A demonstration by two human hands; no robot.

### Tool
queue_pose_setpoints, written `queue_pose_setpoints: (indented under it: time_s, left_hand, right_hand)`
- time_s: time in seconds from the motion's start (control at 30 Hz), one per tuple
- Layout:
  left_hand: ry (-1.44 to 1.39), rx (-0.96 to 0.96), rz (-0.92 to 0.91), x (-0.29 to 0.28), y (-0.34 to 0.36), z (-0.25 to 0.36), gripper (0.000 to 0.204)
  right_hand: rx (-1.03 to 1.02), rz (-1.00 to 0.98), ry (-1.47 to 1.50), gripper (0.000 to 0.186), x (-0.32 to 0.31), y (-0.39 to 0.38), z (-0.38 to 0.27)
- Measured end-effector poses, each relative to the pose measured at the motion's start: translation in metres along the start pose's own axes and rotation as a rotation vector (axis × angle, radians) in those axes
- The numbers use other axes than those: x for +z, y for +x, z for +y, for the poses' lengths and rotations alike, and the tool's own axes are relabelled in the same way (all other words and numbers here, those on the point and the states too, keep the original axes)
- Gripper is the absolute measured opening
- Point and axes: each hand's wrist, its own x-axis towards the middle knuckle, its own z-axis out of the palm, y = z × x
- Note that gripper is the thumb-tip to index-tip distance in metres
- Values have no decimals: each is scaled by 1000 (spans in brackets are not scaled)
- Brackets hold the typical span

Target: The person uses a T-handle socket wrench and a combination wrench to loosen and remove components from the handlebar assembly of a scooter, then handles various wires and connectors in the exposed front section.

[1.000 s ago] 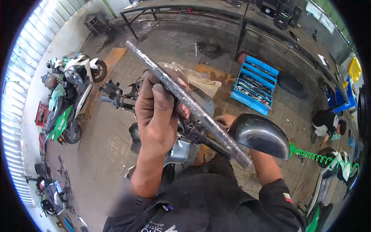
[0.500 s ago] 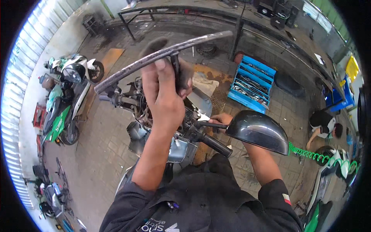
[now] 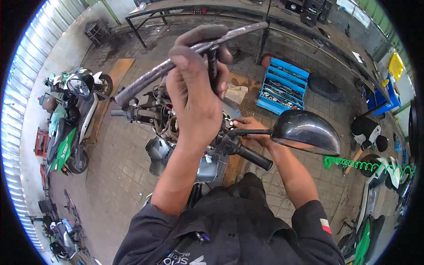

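My left hand (image 3: pixel 198 86) is raised over the front of a partly stripped motorbike (image 3: pixel 165 123). It grips a worn T-handle wrench (image 3: pixel 148 77), fingers curled over the long crossbar and around the stem; the stem's lower end is hidden behind the hand. My right hand (image 3: pixel 251 127) is by the right side of the handlebar, behind the stalk of a black mirror (image 3: pixel 305 128). Its thumb and fingertips close beside small parts near the bar's middle; what they grip, if anything, is hidden. The black rubber handlebar grip (image 3: pixel 255 157) points toward me, below that hand.
A blue cantilever toolbox (image 3: pixel 282 86) full of tools lies open beyond my right hand. A black seat (image 3: pixel 324 88) is beside it. Benches (image 3: pixel 198 9) line the back. A green-white scooter (image 3: pixel 66 143) stands left. At right, another person (image 3: pixel 367 132) crouches near a green coiled hose (image 3: pixel 353 166).
My left hand's fingers have come up over the wrench's crossbar, where they were lower and blurred before. The wrench has turned slightly. My right hand stays by the handlebar.
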Motion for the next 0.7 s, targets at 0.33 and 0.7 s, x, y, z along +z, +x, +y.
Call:
queue_pose_setpoints:
  time_s: [0.33,0.7]
  left_hand:
    - [-131,-148,79,5,11,11,78]
    - [-180,-229,122,11,10,10,73]
  right_hand:
    - [155,18,165,43,-2,6,-1]
    - [147,-47,148,49,-7,21,28]
